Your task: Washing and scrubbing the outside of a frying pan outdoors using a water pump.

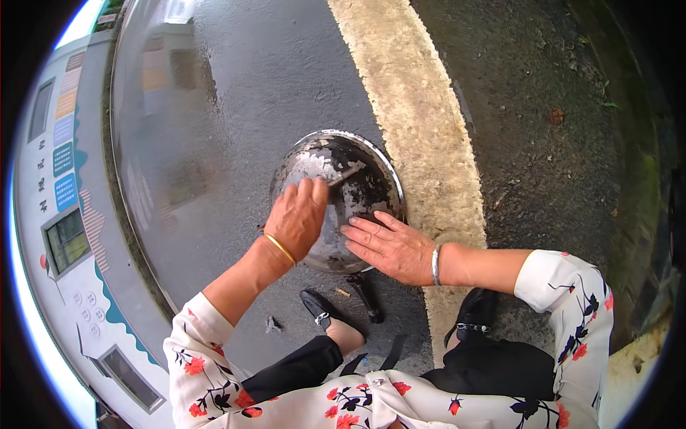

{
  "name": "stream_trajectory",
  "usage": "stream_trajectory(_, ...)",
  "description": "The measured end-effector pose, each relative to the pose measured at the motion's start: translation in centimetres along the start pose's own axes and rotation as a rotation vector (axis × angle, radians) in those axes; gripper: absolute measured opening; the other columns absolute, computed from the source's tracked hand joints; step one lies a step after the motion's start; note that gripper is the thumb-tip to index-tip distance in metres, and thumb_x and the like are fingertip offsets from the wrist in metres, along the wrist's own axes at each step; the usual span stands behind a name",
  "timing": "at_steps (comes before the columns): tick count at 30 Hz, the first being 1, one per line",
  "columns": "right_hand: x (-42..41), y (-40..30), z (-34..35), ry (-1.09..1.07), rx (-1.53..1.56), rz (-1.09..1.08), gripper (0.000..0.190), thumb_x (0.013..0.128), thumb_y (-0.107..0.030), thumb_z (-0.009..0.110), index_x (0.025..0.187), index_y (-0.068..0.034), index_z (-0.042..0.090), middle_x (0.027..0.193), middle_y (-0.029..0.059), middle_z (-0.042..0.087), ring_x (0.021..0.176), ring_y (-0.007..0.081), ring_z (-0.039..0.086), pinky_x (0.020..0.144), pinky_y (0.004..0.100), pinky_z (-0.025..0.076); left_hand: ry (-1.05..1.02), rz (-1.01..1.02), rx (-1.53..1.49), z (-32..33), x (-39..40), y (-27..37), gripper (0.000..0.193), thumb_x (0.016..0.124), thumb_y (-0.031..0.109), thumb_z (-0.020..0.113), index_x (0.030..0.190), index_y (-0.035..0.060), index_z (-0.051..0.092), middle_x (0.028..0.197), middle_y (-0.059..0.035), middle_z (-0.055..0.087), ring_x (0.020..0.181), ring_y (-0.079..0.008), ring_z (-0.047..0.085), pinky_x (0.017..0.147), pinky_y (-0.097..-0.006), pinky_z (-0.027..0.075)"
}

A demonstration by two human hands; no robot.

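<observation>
A round-bottomed metal wok (370, 198) lies bottom up on the wet pavement before me, its bare grey metal showing between patches of black soot. My left hand (300, 217), with a yellow bangle at the wrist, grips a narrow flat scraping tool (347, 175) whose end rests on the wok's sooty surface. Fingers hide the rest of that tool. Spread flat against the wok's near right side, my right hand (394, 246) holds nothing and wears a silver bangle. A black handle (367, 297) points from the wok's rim towards me.
A broad pale painted stripe (423, 107) runs past the wok's right side. My black shoes (316, 311) stand to either side of the handle. Small dark scraps (274, 323) lie near the left shoe. A white building wall (40, 225) with writing rises far left.
</observation>
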State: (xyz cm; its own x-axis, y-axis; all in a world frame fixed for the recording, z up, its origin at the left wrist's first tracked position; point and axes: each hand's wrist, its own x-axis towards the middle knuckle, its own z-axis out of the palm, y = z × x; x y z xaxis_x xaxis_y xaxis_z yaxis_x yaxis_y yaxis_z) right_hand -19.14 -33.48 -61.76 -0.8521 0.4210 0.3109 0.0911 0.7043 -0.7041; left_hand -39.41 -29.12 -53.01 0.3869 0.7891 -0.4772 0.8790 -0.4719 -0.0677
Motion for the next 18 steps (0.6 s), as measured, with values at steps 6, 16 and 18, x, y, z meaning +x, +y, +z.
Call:
stream_trajectory(6, 0.1, 0.7, 0.0, -0.176, -0.198, -0.039, 0.051, 0.081, -0.016, 0.046, 0.129, 0.002, 0.04, 0.141, 0.0144, 0.029, 0.133, 0.0266, 0.025, 0.103, 0.0494, 0.025, -0.098, -0.12, 0.084, 0.8, 0.4, -1.0, 0.011, 0.08, 0.001, 0.046, 0.09, 0.0011, 0.042, 0.085, -0.0164, 0.051, 0.076, -0.0313, 0.058, 0.067, -0.0394, 0.05)
stream_trajectory(16, 0.1, -0.1, -0.4, -0.198, -0.284, 0.01, 0.053, 0.081, -0.019, 0.047, 0.129, 0.002, 0.041, 0.142, 0.0141, 0.028, 0.133, 0.0265, 0.024, 0.101, 0.0519, 0.026, -0.122, -0.215, 0.09, 0.8, 1.6, -2.9, 0.007, 0.083, 0.002, 0.043, 0.09, 0.0009, 0.04, 0.085, -0.0178, 0.051, 0.076, -0.0328, 0.061, 0.064, -0.0384, 0.052)
stream_trajectory(18, 0.7, 0.0, 0.0, -0.188, -0.28, 0.001, 0.053, 0.079, -0.018, 0.048, 0.128, 0.001, 0.042, 0.142, 0.0137, 0.028, 0.134, 0.026, 0.023, 0.103, 0.0512, 0.024, -0.147, -0.212, 0.136, 0.7, 1.4, -3.0, 0.008, 0.083, 0.002, 0.043, 0.09, 0.0011, 0.04, 0.085, -0.0174, 0.051, 0.075, -0.0321, 0.061, 0.064, -0.0374, 0.052)
